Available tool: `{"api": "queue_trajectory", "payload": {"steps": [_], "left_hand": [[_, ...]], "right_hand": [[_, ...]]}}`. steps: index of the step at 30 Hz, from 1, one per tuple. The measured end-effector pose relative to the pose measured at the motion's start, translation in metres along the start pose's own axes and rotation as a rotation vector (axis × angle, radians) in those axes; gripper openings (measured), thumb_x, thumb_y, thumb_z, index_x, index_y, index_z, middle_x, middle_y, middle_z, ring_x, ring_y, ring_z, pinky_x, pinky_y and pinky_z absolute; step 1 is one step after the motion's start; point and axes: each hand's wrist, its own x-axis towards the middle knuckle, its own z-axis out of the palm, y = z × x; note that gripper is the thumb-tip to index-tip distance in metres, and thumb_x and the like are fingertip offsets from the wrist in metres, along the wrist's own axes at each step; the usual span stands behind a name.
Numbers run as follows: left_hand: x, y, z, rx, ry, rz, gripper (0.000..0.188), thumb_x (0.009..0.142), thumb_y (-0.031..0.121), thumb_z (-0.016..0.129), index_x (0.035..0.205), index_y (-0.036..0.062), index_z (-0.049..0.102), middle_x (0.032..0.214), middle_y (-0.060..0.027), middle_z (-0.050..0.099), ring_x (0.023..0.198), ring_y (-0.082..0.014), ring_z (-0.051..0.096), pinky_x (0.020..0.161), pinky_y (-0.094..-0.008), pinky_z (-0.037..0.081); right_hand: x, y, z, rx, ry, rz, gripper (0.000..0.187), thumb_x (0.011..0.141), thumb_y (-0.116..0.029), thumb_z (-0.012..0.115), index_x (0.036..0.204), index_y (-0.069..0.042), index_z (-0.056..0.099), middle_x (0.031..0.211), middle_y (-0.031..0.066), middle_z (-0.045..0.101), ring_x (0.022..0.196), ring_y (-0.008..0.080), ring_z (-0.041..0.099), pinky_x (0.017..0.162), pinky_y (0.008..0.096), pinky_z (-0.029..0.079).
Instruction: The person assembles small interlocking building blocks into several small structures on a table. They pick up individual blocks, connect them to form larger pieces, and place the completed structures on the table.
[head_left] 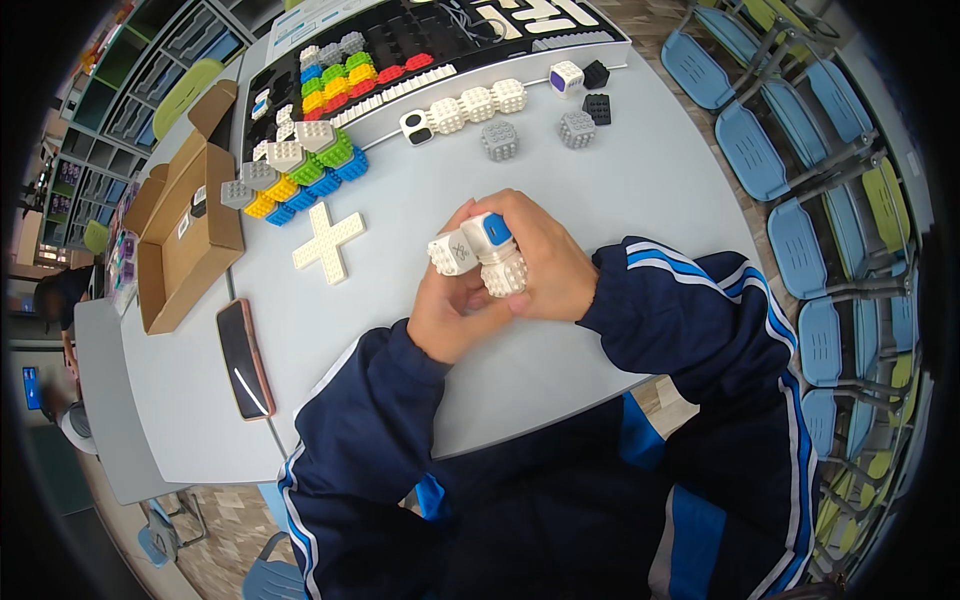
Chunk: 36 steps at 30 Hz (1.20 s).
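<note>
Between both hands I hold a cluster of white studded cube blocks (503,272), one of them with a blue face, just above the table. My left hand (445,315) cups it from the left and below, its fingers partly hidden behind the blocks. Around the right side wraps my right hand (553,262), its thumb pressed near the lower cube. Beyond my hands stand two grey studded cubes (499,141) and a joined row of white cubes (478,104). A white cross-shaped plate (328,243) lies to the left.
Coloured studded cubes (300,172) are grouped at the far left, beside a black-lined kit tray (400,80). An open cardboard box (190,235) and a phone (244,358) lie on the left. Black cubes (597,108) sit far right. Blue chairs (755,155) line the right side.
</note>
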Motion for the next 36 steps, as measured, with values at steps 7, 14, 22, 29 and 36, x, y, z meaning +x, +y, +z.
{"api": "queue_trajectory", "payload": {"steps": [7,14,22,29,36], "left_hand": [[0.0,-0.004,-0.008,-0.096,0.168,0.127,0.063,0.083,-0.005,0.071,0.136,0.0043,0.037,0.122,-0.0116,0.061,0.108,-0.0181,0.061,0.09,-0.0307,0.051],[0.012,0.005,-0.039,0.111,0.31,0.204,0.042,0.095,0.007,0.063,0.135,-0.0007,0.054,0.114,-0.0104,0.066,0.093,-0.012,0.061,0.08,-0.0239,0.048],[0.015,0.003,-0.058,0.701,0.22,0.385,0.055,0.082,0.007,0.077,0.133,0.0014,0.056,0.11,-0.0112,0.067,0.097,-0.0162,0.063,0.089,-0.0282,0.049],[0.018,0.002,-0.059,0.985,0.277,0.449,0.047,0.075,0.007,0.08,0.12,0.0054,0.064,0.117,-0.0138,0.067,0.108,-0.0278,0.063,0.094,-0.0348,0.05],[0.017,0.0,-0.061,0.933,0.266,0.34,0.05,0.077,0.009,0.081,0.122,0.0036,0.062,0.116,-0.0121,0.066,0.11,-0.0218,0.062,0.099,-0.0333,0.046]], "right_hand": [[0.001,0.009,0.002,0.425,0.054,0.113,0.067,0.068,-0.022,0.088,0.121,-0.007,0.049,0.116,0.0072,0.059,0.102,0.0197,0.057,0.088,0.036,0.045],[0.005,0.034,-0.01,0.676,0.073,0.297,0.048,0.081,-0.015,0.08,0.118,-0.007,0.05,0.107,0.0049,0.064,0.098,0.0118,0.056,0.089,0.0308,0.045],[0.012,0.028,-0.018,0.566,0.048,0.316,0.063,0.081,-0.001,0.076,0.136,-0.008,0.045,0.113,0.008,0.065,0.097,0.0122,0.056,0.094,0.0299,0.044],[0.012,0.033,-0.016,0.261,-0.013,0.25,0.053,0.079,-0.008,0.076,0.128,-0.007,0.054,0.112,0.0109,0.07,0.101,0.0216,0.063,0.093,0.0341,0.048],[0.01,0.031,-0.017,0.157,-0.05,0.267,0.047,0.081,-0.01,0.076,0.124,-0.002,0.058,0.114,0.0098,0.065,0.104,0.0203,0.061,0.097,0.0332,0.046]]}}
